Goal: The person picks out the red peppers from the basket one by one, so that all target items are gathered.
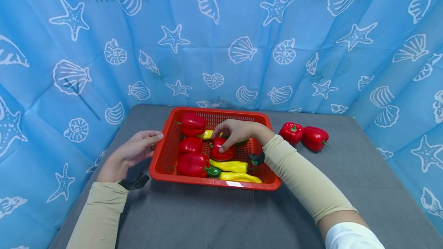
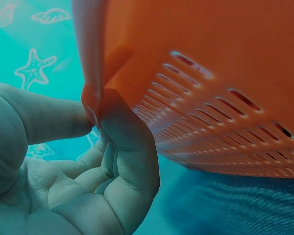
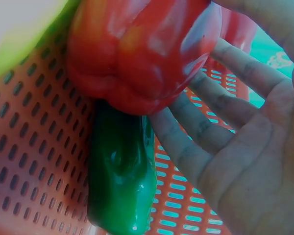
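A red perforated plastic basket holds red bell peppers, yellow peppers and green peppers. At its left side my left hand pinches the rim between thumb and bent index finger. My right hand reaches down into the basket and holds a red bell pepper with thumb and fingers. The right wrist view shows fingers against the side of this pepper, with a green pepper right beside it.
Several red bell peppers line the basket's left side, and long yellow peppers lie along its front. Two more red bell peppers sit on the grey table, right of the basket. A blue shell-patterned curtain hangs behind.
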Available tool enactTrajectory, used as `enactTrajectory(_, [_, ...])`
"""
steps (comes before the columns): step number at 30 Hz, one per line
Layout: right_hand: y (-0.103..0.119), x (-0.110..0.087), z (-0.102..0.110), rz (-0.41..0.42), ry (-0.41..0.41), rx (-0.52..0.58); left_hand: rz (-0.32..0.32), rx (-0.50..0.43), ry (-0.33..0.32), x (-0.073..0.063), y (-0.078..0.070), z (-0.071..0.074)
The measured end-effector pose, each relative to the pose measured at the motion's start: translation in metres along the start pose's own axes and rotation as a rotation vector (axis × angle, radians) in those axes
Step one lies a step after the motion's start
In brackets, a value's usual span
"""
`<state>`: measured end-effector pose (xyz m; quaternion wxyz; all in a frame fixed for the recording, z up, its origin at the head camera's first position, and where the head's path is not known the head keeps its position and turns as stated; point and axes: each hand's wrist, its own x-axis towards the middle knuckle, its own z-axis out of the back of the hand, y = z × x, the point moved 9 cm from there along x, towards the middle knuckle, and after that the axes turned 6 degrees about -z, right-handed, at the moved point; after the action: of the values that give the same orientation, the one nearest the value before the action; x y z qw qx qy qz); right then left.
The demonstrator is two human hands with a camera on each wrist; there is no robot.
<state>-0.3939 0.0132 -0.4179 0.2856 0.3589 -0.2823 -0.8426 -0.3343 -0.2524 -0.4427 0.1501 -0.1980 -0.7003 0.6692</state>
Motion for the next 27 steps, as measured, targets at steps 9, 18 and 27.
enactTrajectory(9, [0.0007,-0.0017,0.0008,-0.003,-0.006,0.004,-0.011,-0.012,0.009,0.0002,-0.0002,-0.0003])
enactTrajectory(18, [0.0002,-0.0010,0.0001,0.024,-0.001,0.001,-0.007,0.013,0.004,-0.0005,0.0010,0.0001])
enactTrajectory(27, [0.0008,-0.0016,0.0018,0.023,-0.013,-0.018,-0.018,0.018,0.010,-0.0006,-0.0004,0.0004])
